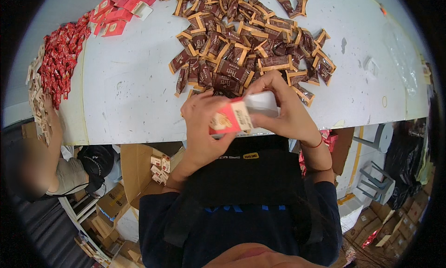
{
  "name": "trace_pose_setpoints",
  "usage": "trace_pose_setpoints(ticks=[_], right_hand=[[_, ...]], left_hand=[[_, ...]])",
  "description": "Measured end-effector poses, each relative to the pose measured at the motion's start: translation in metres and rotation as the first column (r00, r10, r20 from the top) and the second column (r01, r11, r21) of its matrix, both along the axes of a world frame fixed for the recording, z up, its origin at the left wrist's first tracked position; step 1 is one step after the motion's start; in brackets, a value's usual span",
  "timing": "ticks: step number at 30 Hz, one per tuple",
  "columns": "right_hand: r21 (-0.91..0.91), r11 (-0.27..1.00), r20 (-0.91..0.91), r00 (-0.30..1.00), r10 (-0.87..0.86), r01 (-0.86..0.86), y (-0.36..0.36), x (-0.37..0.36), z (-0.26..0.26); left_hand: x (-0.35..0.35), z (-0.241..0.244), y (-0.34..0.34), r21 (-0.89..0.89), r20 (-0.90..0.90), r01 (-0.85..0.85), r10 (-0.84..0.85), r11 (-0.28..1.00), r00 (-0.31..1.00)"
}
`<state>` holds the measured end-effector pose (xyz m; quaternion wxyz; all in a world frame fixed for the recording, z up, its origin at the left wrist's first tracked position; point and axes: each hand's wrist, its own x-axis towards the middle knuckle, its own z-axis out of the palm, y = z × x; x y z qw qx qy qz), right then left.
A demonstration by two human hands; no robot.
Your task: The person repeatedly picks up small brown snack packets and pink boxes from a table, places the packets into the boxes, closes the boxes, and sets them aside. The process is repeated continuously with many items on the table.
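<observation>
A small red-and-cream cardboard box (230, 119), slightly blurred, is between my hands at the near edge of the white table. My left hand (204, 123) grips its printed end from the left. On the other side my right hand (291, 109) has its thumb and fingers around the open end, where the white inner cardboard (261, 103) shows. What the box contains cannot be made out. Right behind my hands spreads a heap of brown wrapped packets (231, 71) with tan ends, some of them partly hidden by my fingers.
Several folded red boxes (120, 13) lie at the back left, near a pile of red-wrapped packets (62, 57) and cream packets (36, 93). A co-worker's hand (48, 104) reaches there. Below the table, a carton (136, 174) holds small boxes; grey stools (379, 184) stand right.
</observation>
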<state>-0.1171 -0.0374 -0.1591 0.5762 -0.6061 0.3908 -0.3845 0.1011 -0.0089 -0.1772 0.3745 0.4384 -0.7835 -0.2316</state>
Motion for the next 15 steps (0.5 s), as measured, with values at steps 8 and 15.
trace_pose_setpoints(ticks=[8,15], right_hand=[[-0.247,0.942,0.132,0.971,-0.199,0.227,0.018,0.032,-0.037],[0.075,0.975,0.460,0.860,-0.221,0.210,0.014,0.057,-0.039]], left_hand=[[-0.022,-0.022,-0.001,-0.037,-0.173,-0.048,0.041,0.998,0.984],[-0.025,-0.029,-0.009,-0.111,-0.264,-0.071,0.040,0.991,0.964]])
